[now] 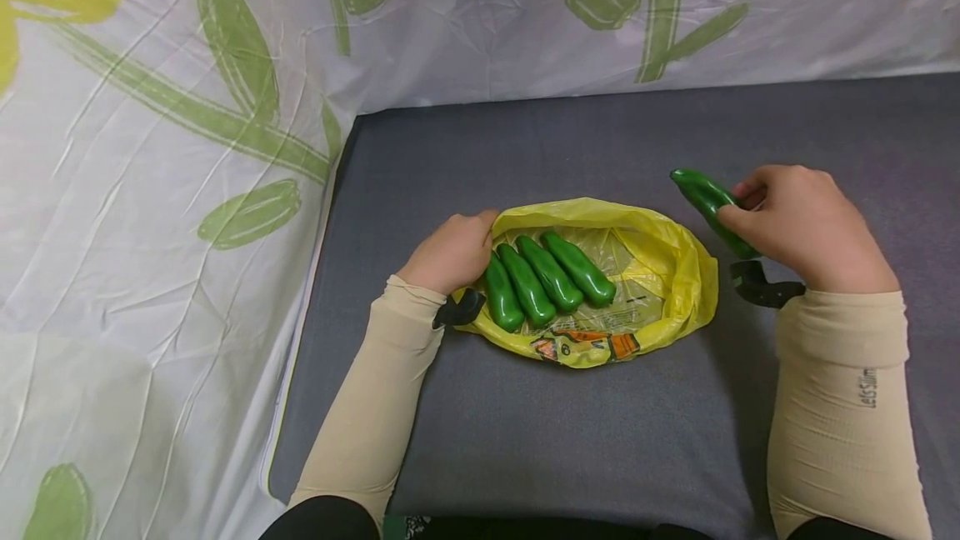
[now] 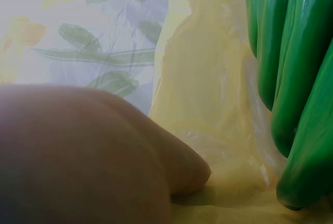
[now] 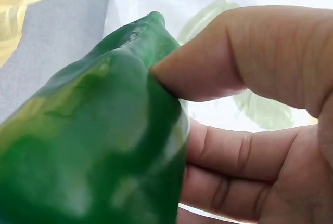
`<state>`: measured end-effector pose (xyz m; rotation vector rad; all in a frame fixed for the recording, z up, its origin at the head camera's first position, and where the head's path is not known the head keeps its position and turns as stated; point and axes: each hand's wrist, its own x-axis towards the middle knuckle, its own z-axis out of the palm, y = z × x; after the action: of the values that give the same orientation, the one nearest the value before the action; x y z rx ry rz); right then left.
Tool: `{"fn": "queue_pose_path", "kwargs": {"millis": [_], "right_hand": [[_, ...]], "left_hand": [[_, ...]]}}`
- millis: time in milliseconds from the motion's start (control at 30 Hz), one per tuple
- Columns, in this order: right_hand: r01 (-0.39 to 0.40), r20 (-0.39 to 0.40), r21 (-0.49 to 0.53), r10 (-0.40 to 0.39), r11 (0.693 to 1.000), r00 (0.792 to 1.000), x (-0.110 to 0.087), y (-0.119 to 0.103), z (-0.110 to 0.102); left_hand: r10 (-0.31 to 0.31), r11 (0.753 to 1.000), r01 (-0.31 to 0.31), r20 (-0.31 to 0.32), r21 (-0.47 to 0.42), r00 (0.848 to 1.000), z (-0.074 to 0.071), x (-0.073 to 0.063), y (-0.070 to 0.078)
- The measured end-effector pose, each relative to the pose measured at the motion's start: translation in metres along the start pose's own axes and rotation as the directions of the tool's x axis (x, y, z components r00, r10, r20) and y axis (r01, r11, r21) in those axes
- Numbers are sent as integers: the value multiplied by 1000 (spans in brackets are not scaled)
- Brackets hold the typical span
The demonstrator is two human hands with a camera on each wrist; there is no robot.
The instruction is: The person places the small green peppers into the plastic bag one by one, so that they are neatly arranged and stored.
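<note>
A yellow plastic bag lies with its mouth spread wide in the head view. Inside it, toward the left, several glossy green peppers rest side by side in a slanted row. My left hand grips the bag's left rim; its fingertips are hidden by the bag. To the right of the bag, my right hand holds another green pepper up at a slant, pinched between thumb and fingers. The right wrist view shows the thumb pressed on this pepper close up.
The bag sits on a dark grey cloth-covered table. A white sheet with green leaf prints hangs along the back and left sides. Black wrist straps stick out near both hands. Printed orange markings show on the bag's front.
</note>
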<state>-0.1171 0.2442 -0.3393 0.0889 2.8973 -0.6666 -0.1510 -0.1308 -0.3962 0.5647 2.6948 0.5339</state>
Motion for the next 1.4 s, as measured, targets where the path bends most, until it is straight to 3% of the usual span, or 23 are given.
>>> {"fn": "queue_pose_path", "kwargs": {"millis": [400,667,900,1400], "right_hand": [[87,31,40,-89,995,996,-4,-12,1],[101,77,52,-105,994,991,-8,-22,1],[150,111,49,-155,987,982,-8,-30,7],[185,159,29,-188,982,969,-5,-46,24]], "left_hand": [[6,1000,-6,-3,-6,1000,0,0,0],[3,1000,-3,-4,-2,1000,0,0,-1],[3,1000,-3,-1,-3,1000,-1,0,1],[2,1000,-2,5,-11,1000,0,1,-1]]}}
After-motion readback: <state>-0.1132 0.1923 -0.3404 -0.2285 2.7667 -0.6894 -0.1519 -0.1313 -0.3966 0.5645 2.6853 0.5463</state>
